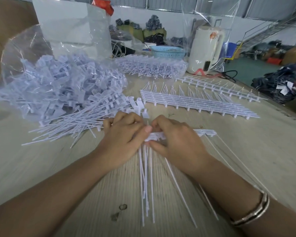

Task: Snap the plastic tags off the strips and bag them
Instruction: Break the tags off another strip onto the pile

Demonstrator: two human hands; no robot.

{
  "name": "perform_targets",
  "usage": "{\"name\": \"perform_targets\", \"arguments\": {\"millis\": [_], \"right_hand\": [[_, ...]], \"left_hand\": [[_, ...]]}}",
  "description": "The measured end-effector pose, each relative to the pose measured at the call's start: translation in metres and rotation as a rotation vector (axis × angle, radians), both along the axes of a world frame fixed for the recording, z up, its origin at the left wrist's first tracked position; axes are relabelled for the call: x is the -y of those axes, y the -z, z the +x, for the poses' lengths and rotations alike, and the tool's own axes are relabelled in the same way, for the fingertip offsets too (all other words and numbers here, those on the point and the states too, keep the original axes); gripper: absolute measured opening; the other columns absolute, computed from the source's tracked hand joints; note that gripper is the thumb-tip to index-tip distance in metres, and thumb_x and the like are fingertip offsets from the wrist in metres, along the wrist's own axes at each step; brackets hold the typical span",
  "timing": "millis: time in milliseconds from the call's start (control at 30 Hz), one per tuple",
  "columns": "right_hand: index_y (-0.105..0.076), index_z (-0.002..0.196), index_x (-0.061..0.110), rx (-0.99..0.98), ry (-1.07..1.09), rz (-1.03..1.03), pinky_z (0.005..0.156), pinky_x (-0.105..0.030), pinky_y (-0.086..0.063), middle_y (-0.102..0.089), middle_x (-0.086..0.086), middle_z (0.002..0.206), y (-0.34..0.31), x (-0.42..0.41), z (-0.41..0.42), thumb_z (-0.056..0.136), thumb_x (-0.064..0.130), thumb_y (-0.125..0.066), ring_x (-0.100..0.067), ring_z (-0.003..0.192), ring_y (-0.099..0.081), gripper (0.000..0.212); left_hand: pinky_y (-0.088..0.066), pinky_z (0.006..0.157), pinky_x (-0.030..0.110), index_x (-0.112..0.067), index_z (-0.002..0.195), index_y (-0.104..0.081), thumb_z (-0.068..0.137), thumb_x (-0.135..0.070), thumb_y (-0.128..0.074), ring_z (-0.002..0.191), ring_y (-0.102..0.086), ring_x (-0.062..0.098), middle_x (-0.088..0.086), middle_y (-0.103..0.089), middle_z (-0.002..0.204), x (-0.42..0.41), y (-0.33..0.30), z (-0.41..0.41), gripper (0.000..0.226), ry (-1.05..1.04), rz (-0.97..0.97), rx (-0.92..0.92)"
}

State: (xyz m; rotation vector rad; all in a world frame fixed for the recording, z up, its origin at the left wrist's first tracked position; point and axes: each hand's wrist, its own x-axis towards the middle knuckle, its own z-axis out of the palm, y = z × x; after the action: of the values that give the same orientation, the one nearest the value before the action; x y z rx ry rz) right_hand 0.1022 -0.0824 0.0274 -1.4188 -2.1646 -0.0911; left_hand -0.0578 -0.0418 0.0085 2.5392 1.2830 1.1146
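Note:
A white plastic strip of tags [205, 132] lies across the table in front of me, its long thin tails [146, 182] running back toward me. My left hand [125, 141] pinches tags at the strip's left end, thumb on top. Beside it, my right hand [176, 142] grips the strip, fingers curled over it. Loose snapped tags [72, 124] lie in a pile to the left of my hands. Behind the pile an open clear bag [55, 84] holds many more tags.
A stack of full strips [195, 103] lies beyond my hands, with one single strip [217, 86] behind it and a bagged bundle of strips [150, 65] further back. A blue basket [167, 51] and a white kettle [205, 50] stand at the far edge.

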Motion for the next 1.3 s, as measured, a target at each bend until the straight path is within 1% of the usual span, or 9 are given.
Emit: {"name": "perform_targets", "arguments": {"millis": [100, 200, 400, 600, 733, 867, 967, 1133, 1300], "right_hand": [[-0.052, 0.106, 0.018, -0.053, -0.018, -0.051, 0.084, -0.039, -0.044, -0.064, 0.003, 0.095, -0.001, 0.000, -0.002, 0.082, 0.033, -0.062, -0.018, 0.089, -0.059, 0.030], [-0.052, 0.110, 0.021, -0.154, -0.010, -0.150, 0.093, -0.039, -0.041, -0.062, 0.007, 0.106, -0.003, 0.003, 0.004, 0.082, 0.034, -0.062, -0.016, 0.100, -0.057, 0.032], [-0.057, 0.097, 0.018, -0.128, 0.007, -0.232, 0.075, -0.038, -0.047, -0.063, 0.004, 0.090, -0.002, -0.002, 0.014, 0.085, 0.022, -0.059, -0.019, 0.081, -0.059, 0.013], [-0.067, 0.097, 0.025, -0.134, 0.045, -0.223, 0.070, -0.031, -0.048, -0.067, 0.008, 0.082, 0.004, -0.008, 0.020, 0.089, 0.039, -0.056, -0.013, 0.077, -0.061, 0.020], [-0.053, 0.064, 0.028, -0.143, 0.013, -0.259, 0.055, -0.028, -0.037, -0.047, 0.009, 0.052, 0.006, -0.012, 0.022, 0.092, 0.037, -0.052, -0.008, 0.052, -0.044, 0.030], [-0.063, 0.077, 0.026, -0.280, 0.062, -0.238, 0.060, -0.028, -0.042, -0.060, 0.008, 0.065, 0.005, -0.017, 0.031, 0.093, 0.037, -0.051, -0.009, 0.060, -0.055, 0.023], [-0.063, 0.086, 0.032, -0.301, 0.176, -0.229, 0.062, -0.018, -0.042, -0.064, 0.011, 0.074, 0.002, -0.019, 0.051, 0.094, 0.036, -0.051, -0.007, 0.066, -0.057, 0.015], [-0.063, 0.102, 0.027, -0.161, 0.110, -0.201, 0.075, -0.031, -0.048, -0.067, 0.008, 0.093, 0.002, -0.012, 0.030, 0.082, 0.032, -0.064, -0.013, 0.084, -0.062, 0.020], [-0.055, 0.112, 0.022, -0.064, 0.070, -0.034, 0.078, -0.038, -0.048, -0.065, 0.000, 0.094, -0.001, -0.001, 0.006, 0.082, 0.034, -0.063, -0.022, 0.086, -0.061, 0.034]], "left_hand": [[-0.013, 0.071, 0.030, -0.036, 0.066, -0.054, 0.077, -0.063, -0.031, 0.094, -0.035, 0.003, -0.021, -0.051, 0.087, 0.002, -0.001, 0.004, 0.038, 0.023, -0.057, 0.015], [-0.015, 0.074, 0.030, -0.036, 0.066, -0.048, 0.077, -0.055, -0.042, 0.098, -0.034, 0.004, -0.022, -0.050, 0.087, 0.001, -0.001, 0.001, 0.023, 0.016, -0.107, 0.036], [-0.013, 0.075, 0.028, -0.036, 0.068, -0.045, 0.078, -0.050, -0.041, 0.098, -0.032, 0.001, -0.027, -0.046, 0.084, -0.001, -0.001, 0.000, 0.018, 0.032, -0.122, 0.000], [-0.013, 0.073, 0.028, -0.041, 0.069, -0.048, 0.088, -0.040, -0.056, 0.100, -0.032, 0.002, -0.026, -0.048, 0.089, -0.002, -0.002, -0.006, 0.020, 0.057, -0.104, 0.012], [-0.013, 0.073, 0.029, -0.041, 0.071, -0.047, 0.087, -0.048, -0.055, 0.098, -0.034, 0.003, -0.027, -0.047, 0.085, 0.000, -0.004, -0.005, 0.020, 0.041, -0.051, -0.025], [-0.013, 0.074, 0.027, -0.045, 0.070, -0.043, 0.077, -0.062, -0.031, 0.097, -0.031, -0.002, -0.026, -0.049, 0.086, -0.001, -0.004, -0.009, 0.022, 0.067, -0.100, 0.000], [-0.012, 0.075, 0.025, -0.048, 0.068, -0.041, 0.075, -0.063, -0.029, 0.100, -0.031, -0.001, -0.025, -0.050, 0.088, -0.004, 0.000, -0.019, 0.020, 0.071, -0.128, 0.020], [-0.011, 0.073, 0.026, -0.040, 0.079, -0.049, 0.073, -0.070, -0.033, 0.099, -0.032, 0.002, -0.023, -0.047, 0.090, -0.007, 0.002, -0.014, 0.034, -0.058, -0.018, -0.107], [-0.011, 0.072, 0.027, -0.038, 0.080, -0.057, 0.086, -0.058, -0.023, 0.095, -0.036, 0.005, -0.018, -0.051, 0.088, -0.003, 0.001, -0.007, 0.039, -0.057, 0.018, 0.001]]}}
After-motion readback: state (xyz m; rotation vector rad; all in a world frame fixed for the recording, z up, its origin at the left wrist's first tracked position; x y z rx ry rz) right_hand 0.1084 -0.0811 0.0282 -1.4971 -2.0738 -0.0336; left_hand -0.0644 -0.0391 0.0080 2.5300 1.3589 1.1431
